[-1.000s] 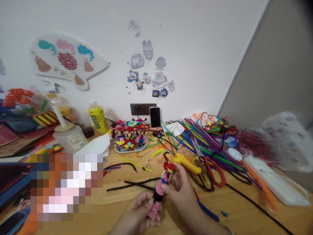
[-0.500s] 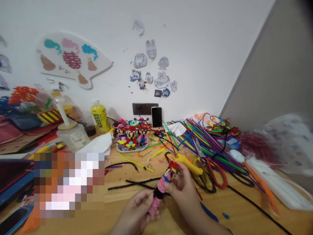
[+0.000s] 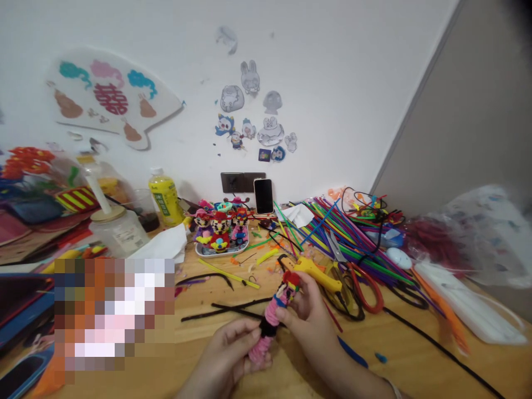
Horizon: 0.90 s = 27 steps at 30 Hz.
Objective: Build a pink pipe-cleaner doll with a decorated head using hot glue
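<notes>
A pipe-cleaner doll (image 3: pixel 270 324) with a pink body, black waist band and red top is held upright over the wooden table (image 3: pixel 195 354). My left hand (image 3: pixel 226 354) grips its lower pink part. My right hand (image 3: pixel 301 310) pinches the upper body just below the head, and the fingers hide part of the doll. Black pipe cleaners (image 3: pixel 224 313) lie on the table behind the hands. A yellow glue gun (image 3: pixel 318 279) rests just beyond my right hand, beside red-handled scissors (image 3: pixel 366 291).
A tray of finished pipe-cleaner dolls (image 3: pixel 220 246) stands at the back, near a phone (image 3: pixel 263 196) and a yellow bottle (image 3: pixel 165 197). A large pile of coloured pipe cleaners (image 3: pixel 349 244) fills the right. A pixelated patch (image 3: pixel 112 316) hides the front left.
Both hands keep the doll, which has shifted only slightly. The whole view has swayed a little, with the table items sitting somewhat differently in the frame.
</notes>
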### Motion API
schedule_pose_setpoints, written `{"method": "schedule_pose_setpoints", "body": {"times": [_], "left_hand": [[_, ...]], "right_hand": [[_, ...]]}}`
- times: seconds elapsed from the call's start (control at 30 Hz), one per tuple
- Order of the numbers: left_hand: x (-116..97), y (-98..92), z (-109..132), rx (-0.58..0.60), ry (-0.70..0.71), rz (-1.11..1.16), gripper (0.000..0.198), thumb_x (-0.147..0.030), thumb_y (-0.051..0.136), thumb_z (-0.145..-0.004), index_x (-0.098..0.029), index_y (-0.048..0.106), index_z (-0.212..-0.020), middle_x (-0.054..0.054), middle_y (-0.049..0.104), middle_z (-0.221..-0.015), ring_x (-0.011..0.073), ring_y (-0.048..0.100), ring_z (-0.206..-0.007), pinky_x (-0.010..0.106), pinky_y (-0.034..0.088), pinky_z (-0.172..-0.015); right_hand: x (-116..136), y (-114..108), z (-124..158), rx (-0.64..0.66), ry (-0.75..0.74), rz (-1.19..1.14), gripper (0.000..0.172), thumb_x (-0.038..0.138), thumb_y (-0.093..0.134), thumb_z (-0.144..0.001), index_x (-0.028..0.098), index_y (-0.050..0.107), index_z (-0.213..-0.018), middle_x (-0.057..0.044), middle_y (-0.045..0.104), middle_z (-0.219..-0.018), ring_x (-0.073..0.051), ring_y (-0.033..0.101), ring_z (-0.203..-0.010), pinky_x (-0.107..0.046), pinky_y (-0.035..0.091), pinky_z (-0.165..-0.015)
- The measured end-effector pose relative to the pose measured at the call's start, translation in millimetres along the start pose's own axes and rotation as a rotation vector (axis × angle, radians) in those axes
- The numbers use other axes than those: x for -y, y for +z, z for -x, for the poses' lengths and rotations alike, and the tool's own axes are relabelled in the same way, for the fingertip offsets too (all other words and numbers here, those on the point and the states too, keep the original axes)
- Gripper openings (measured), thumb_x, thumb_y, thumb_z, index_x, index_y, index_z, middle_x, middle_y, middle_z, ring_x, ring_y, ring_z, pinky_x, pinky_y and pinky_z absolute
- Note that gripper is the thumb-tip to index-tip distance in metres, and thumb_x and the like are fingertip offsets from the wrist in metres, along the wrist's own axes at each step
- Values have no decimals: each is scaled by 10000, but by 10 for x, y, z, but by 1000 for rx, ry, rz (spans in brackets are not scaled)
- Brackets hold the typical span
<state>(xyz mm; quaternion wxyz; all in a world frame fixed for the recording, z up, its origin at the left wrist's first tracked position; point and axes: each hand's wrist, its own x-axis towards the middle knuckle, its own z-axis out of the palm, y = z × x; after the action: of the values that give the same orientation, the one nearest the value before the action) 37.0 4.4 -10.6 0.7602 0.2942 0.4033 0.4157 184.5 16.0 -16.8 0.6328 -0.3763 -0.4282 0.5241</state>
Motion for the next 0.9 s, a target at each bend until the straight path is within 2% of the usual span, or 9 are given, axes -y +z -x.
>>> {"method": "schedule_pose_setpoints", "body": {"times": [0.13,0.23,0.33,0.57,0.77,0.9], "left_hand": [[-17,-33,-42,30,-16,-114,312,-376,801,-484,-117,653,-578,24,645,-530,120,572,-498,269,473,-572],[-15,-51,-60,42,9,-162,315,-388,789,-503,-120,639,-574,17,644,-533,120,574,-511,264,470,-573],[3,-46,-56,56,9,-166,335,-410,782,-503,-123,629,-584,15,643,-534,115,568,-501,261,464,-557],[55,-2,-29,6,57,-125,342,-413,787,-490,-130,619,-579,-12,597,-487,91,520,-448,227,422,-486],[70,-26,-82,23,95,-141,345,-410,787,-496,-118,623,-583,-6,596,-477,89,511,-439,216,399,-463],[75,-42,-96,33,91,-116,344,-393,801,-477,-114,633,-587,6,613,-494,99,531,-462,226,419,-477]], "right_hand": [[26,17,7,-22,2,27,597,142,686,-598,233,397,-1112,-53,590,-1006,-187,581,-915,-330,451,-797],[44,31,15,-23,13,47,575,141,673,-602,230,400,-1101,-47,592,-986,-177,589,-889,-312,465,-771],[40,27,22,-44,6,96,584,150,677,-595,226,403,-1105,-52,580,-1011,-183,584,-908,-309,466,-779],[-1,8,38,-67,0,218,598,169,672,-608,227,393,-1134,-73,526,-1111,-203,553,-986,-338,432,-856],[-25,-26,33,11,16,249,675,154,669,-614,229,339,-1198,-87,502,-1174,-210,504,-1070,-358,381,-925],[-16,-88,15,101,9,312,776,125,689,-585,260,309,-1247,-81,440,-1265,-214,405,-1180,-397,277,-1004]]}}
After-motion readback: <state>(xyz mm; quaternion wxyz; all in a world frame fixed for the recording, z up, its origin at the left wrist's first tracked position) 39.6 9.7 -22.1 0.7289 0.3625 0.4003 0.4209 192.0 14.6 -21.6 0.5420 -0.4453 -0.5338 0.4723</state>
